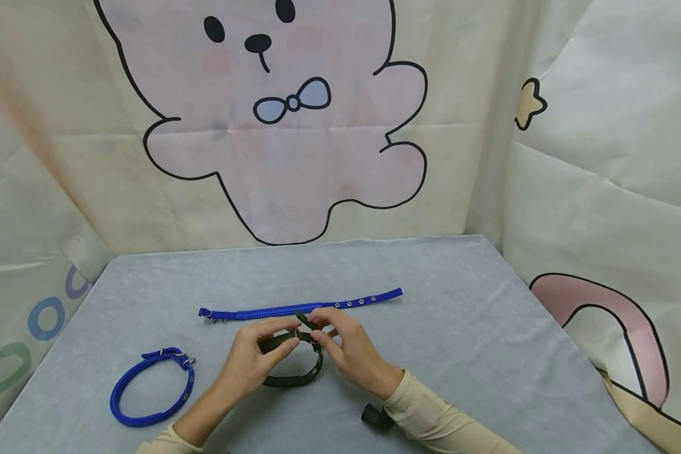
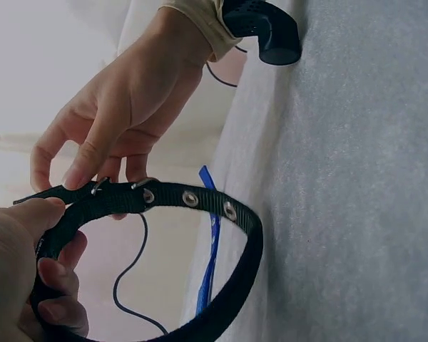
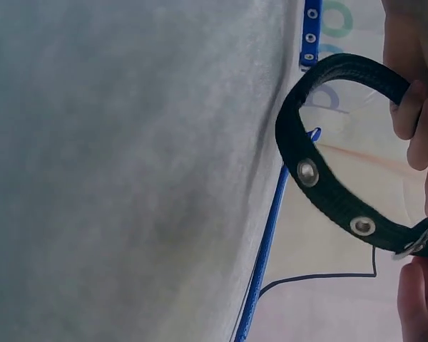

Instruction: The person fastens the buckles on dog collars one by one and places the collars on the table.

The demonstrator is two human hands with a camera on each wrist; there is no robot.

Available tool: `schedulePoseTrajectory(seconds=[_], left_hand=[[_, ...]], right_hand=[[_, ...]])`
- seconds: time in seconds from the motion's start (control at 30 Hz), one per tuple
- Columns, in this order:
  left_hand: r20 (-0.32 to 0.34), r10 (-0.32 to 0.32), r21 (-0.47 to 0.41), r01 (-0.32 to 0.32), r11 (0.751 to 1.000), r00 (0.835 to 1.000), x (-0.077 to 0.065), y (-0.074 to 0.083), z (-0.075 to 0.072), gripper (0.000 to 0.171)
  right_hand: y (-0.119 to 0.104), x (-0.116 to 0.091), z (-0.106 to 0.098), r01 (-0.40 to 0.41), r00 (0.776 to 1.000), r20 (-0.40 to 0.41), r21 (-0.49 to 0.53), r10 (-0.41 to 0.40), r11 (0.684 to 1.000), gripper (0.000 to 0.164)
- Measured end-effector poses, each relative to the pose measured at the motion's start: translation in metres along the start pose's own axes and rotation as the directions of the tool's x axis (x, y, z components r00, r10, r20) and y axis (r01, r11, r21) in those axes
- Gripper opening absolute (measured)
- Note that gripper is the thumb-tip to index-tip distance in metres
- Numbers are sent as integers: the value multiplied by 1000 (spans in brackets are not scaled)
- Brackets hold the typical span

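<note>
A dark green collar (image 1: 292, 381) with metal eyelets is held up in a loop above the table. My left hand (image 1: 255, 353) grips one side of the band between thumb and fingers. In the left wrist view, the thumb of my right hand (image 2: 132, 100) presses the strap's loose end beside the metal buckle (image 2: 100, 187). My right hand (image 1: 346, 343) pinches that end in the head view, where a short tip sticks up between both hands. Eyelets (image 3: 308, 172) and a metal ring show along the band in the right wrist view.
A blue collar (image 1: 115, 397), buckled into a loop, lies on the grey cloth-covered table (image 1: 459, 302) at left. Beyond my hands another blue collar (image 1: 284, 310) is stretched out flat. A black device (image 1: 377, 417) sits at my right wrist. Printed curtains (image 1: 340, 164) surround the table.
</note>
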State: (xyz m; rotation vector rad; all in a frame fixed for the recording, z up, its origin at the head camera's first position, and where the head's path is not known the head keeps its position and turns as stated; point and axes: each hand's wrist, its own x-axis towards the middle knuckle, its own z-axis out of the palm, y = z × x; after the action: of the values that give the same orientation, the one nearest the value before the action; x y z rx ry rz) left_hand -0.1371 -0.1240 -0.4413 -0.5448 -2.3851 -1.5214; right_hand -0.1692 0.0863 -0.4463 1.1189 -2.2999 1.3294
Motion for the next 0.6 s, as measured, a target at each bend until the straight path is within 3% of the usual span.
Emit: schedulePoseTrajectory(seconds=[0.33,0.6], left_hand=[[-4,-101,-16,101,995,995,4,-1,-6,25],[-22,-100,-9,100,995,995,3,-4,-9,21]], right_hand=[[3,0,1,25,999,31,39,-27,999,23],[2,1,1,16,999,44,150,-22,989,21]])
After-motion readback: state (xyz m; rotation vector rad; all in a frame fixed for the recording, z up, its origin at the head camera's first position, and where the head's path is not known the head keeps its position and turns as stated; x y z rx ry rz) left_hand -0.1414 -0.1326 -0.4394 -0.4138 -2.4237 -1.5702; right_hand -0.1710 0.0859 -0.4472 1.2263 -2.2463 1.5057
